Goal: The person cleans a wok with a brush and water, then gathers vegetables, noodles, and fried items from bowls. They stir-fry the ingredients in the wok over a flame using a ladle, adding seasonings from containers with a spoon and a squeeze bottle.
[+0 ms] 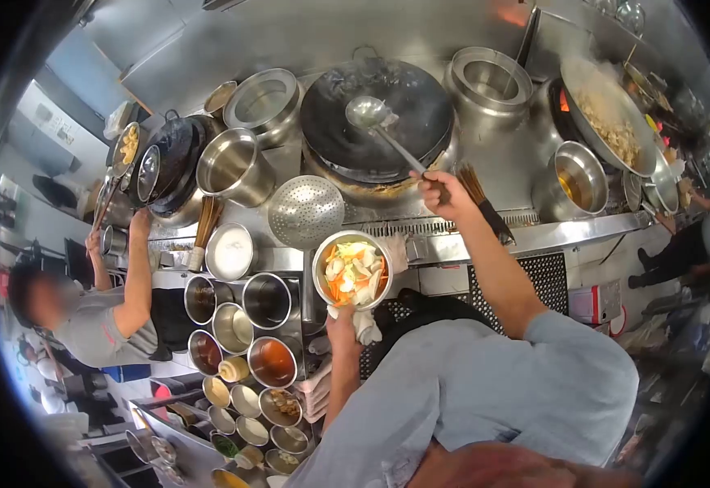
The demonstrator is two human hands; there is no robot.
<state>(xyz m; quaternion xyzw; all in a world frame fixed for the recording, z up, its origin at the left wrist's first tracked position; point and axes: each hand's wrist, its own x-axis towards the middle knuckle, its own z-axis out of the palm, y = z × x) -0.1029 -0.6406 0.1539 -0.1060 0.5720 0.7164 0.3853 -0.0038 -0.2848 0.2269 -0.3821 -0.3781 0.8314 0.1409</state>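
My right hand [439, 192] grips the handle of a long steel ladle [369, 112], whose bowl hovers over the big black wok [404, 89] on the stove. My left hand [340, 322] holds up a round metal bowl [353, 272] of cut vegetables, white and orange pieces, with a white cloth under it. The bowl is in front of the stove edge, below the wok. A perforated skimmer [306, 211] lies just left of the bowl.
Steel pots [236, 167] and a deep pot [489, 80] flank the wok. Several seasoning containers [267, 300] fill the counter at lower left. A co-worker in grey [98, 321] stands left at another wok [174, 159]. A wok of food [611, 122] sits at right.
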